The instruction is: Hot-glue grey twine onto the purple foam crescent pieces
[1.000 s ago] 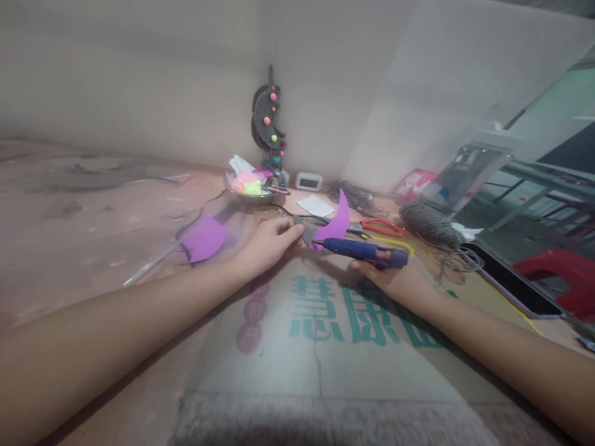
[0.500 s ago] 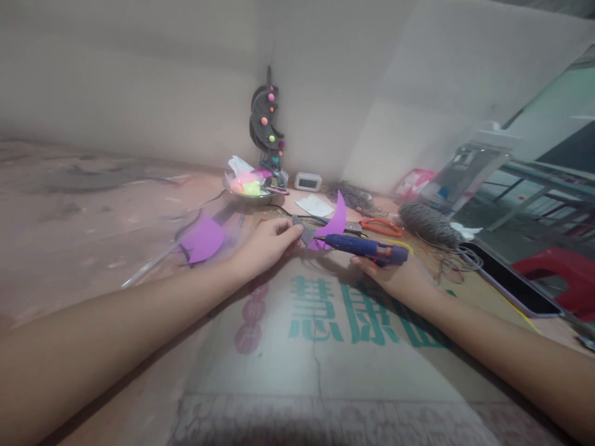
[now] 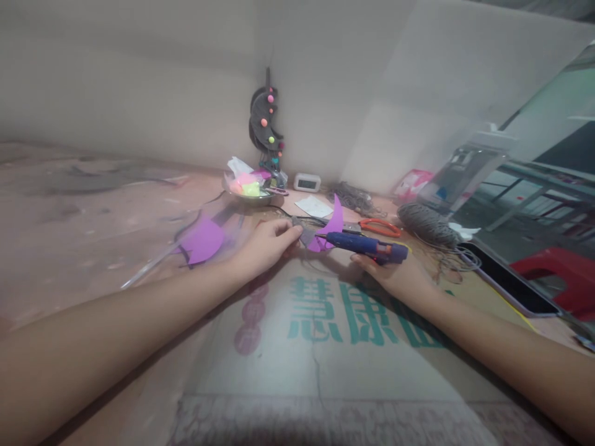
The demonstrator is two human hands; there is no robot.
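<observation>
My left hand (image 3: 264,246) pinches a small grey piece (image 3: 307,235) joined to a purple crescent of foam (image 3: 333,224). My right hand (image 3: 395,275) is wrapped round a blue glue gun (image 3: 367,246) with an orange trigger. The gun lies nearly level, and its nozzle touches the crescent's lower end, just right of my left fingertips. Both hands hover over a flattened cardboard sheet with green lettering (image 3: 325,328).
A purple foam offcut (image 3: 203,241) lies to the left. Behind are a metal bowl of bright bits (image 3: 251,189), a dark crescent ornament with coloured balls (image 3: 264,121), a small clock (image 3: 307,182), orange scissors (image 3: 380,227), a twine ball (image 3: 425,224) and a phone (image 3: 511,280).
The glue gun's nozzle has slid slightly left along the crescent's lower end. The crescent has tipped a little lower. My left hand has stayed put.
</observation>
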